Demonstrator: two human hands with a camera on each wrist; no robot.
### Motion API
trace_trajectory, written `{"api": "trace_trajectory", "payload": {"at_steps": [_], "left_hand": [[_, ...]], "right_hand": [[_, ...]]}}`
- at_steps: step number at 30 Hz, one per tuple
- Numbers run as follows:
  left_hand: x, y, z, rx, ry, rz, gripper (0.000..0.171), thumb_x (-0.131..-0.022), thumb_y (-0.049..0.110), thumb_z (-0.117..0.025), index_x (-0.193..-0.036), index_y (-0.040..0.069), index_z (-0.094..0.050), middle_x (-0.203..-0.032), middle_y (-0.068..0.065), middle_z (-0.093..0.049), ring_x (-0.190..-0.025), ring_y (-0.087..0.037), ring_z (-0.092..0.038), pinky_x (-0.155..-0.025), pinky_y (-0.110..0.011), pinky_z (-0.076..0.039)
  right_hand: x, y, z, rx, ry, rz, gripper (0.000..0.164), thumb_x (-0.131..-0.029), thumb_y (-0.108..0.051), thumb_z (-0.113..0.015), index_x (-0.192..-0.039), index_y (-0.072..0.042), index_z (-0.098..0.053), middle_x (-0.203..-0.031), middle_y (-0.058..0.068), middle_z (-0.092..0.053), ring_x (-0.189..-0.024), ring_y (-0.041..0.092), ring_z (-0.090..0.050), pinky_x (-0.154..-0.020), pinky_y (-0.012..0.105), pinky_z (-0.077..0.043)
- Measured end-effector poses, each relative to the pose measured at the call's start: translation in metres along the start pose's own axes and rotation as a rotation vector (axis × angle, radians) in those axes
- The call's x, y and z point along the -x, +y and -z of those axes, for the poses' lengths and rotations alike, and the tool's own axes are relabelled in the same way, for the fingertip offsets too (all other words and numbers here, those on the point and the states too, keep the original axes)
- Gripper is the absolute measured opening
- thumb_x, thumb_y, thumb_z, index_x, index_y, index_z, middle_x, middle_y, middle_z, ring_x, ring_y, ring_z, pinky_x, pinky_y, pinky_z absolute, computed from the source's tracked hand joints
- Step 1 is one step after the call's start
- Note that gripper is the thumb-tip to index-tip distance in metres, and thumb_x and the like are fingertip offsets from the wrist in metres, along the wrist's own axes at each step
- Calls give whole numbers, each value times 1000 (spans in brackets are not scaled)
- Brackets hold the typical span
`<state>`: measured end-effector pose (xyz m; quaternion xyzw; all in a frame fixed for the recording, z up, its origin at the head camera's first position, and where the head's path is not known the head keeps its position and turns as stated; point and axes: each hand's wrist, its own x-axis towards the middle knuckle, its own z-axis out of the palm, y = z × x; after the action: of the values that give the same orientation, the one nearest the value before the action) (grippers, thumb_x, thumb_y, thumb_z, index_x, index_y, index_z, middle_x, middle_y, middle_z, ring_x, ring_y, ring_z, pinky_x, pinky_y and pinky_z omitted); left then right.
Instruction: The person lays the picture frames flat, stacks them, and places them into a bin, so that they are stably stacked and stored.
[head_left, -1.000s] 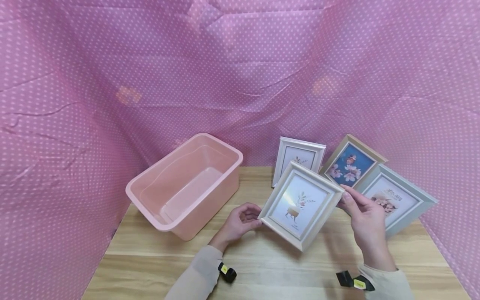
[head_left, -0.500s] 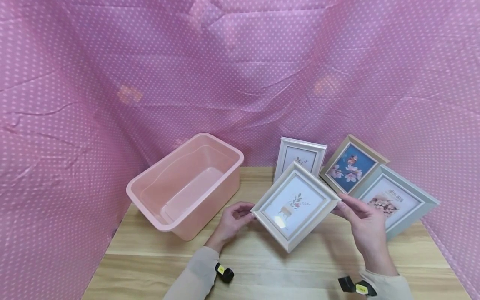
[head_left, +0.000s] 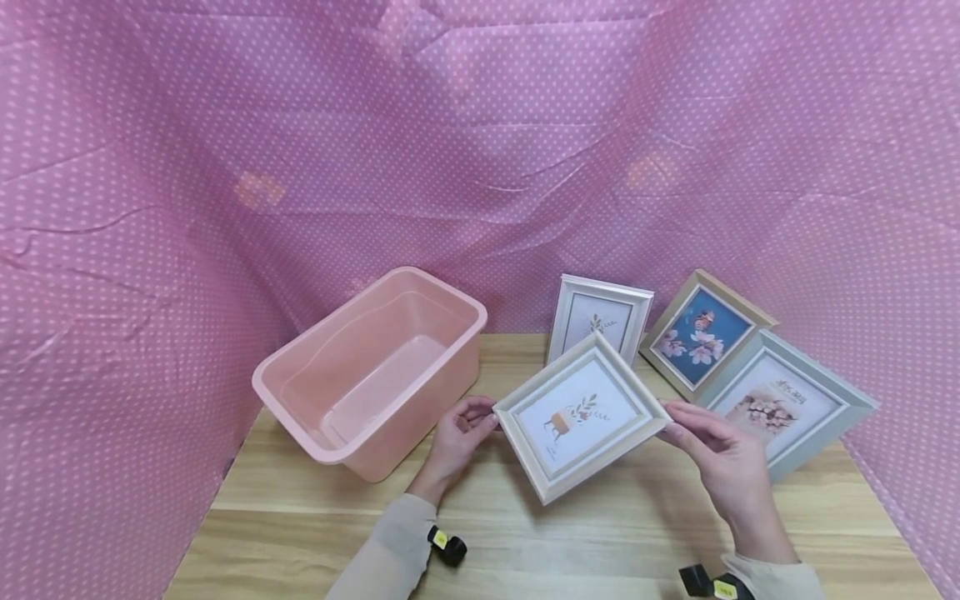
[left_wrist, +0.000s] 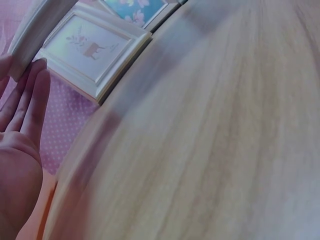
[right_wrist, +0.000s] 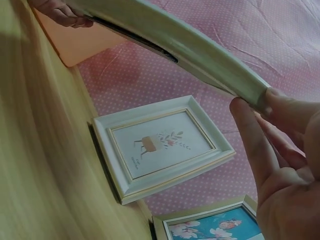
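Observation:
A cream picture frame (head_left: 577,417) with a drawing of a potted plant is held up above the table, tilted, its picture facing me. My left hand (head_left: 456,439) pinches its left corner between thumb and fingers. At the opposite corner, my right hand (head_left: 729,471) grips it the same way. In the right wrist view the held frame (right_wrist: 185,42) shows edge-on, with fingertips (right_wrist: 243,107) under its corner. Behind it stands a white picture frame (right_wrist: 162,145) with a similar drawing, its lower part hidden in the head view.
A pink plastic bin (head_left: 408,417) sits at the left on the wooden table (head_left: 592,550). To the right stand a tan frame (head_left: 701,333) with a blue flower picture and a grey-green frame (head_left: 791,408), partly behind my right hand. A pink dotted cloth (head_left: 480,150) surrounds the table.
The cream frame has shifted left and slightly down, turning and tipping back a little. Both hands have moved with it, the left one now gripping its corner more closely.

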<state>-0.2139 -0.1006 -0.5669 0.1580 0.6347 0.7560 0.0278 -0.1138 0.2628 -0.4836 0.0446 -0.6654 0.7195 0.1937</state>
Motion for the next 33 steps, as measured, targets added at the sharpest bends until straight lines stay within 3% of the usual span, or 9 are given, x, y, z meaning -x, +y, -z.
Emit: {"api": "trace_trajectory", "payload": {"at_steps": [6,13,15,18,23,29,33], "left_hand": [[-1,2,-2,36,30,-21,37,-96,-9,-69,-126,-26,-56,-107,1,-80,-94,-9,-77,-88,-27,-67],[-2,6,-4,76,91,-6,36,-96,-9,-69,-127,-25,-58,-104,7,-81,-94,-9,-79,-92,-33,-67],[-3,6,-4,74,117,3,36,-95,-10,-70,-126,-24,-60,-105,5,-82,-95,-9,-79,-92,-32,-67],[-4,8,-4,68,153,35,37,-93,-11,-71,-127,-22,-62,-113,-12,-82,-97,-10,-79,-92,-28,-67],[-5,13,-2,22,162,88,43,-92,-10,-72,-133,-18,-62,-137,-34,-68,-105,-9,-77,-95,-24,-65],[-8,15,1,-93,126,75,47,-93,-6,-74,-138,-13,-61,-147,-32,-62,-116,-13,-73,-101,-20,-60],[-11,15,3,-166,104,52,47,-95,-5,-73,-140,-12,-61,-147,-31,-62,-122,-27,-72,-101,-18,-59]], "right_hand": [[6,2,-2,63,25,25,22,-87,24,-72,-109,22,-73,-111,-6,-84,-108,4,-77,-91,17,-62],[10,9,2,105,-47,80,25,-88,25,-71,-112,23,-71,-114,-7,-83,-112,5,-75,-95,18,-62],[11,11,2,122,-56,77,25,-88,24,-71,-113,23,-71,-114,-8,-83,-112,4,-75,-94,17,-62],[13,12,2,172,-68,73,24,-88,22,-73,-112,21,-72,-115,-11,-82,-112,2,-75,-93,18,-62],[17,16,-1,222,-77,97,23,-87,23,-74,-110,18,-74,-115,-10,-82,-109,1,-76,-92,19,-62],[21,21,-6,314,-60,93,26,-85,20,-78,-110,12,-78,-110,-11,-82,-103,-2,-77,-89,17,-63],[24,24,-9,372,-43,84,26,-84,16,-81,-109,7,-81,-110,-9,-83,-102,-6,-75,-88,14,-62]]}}
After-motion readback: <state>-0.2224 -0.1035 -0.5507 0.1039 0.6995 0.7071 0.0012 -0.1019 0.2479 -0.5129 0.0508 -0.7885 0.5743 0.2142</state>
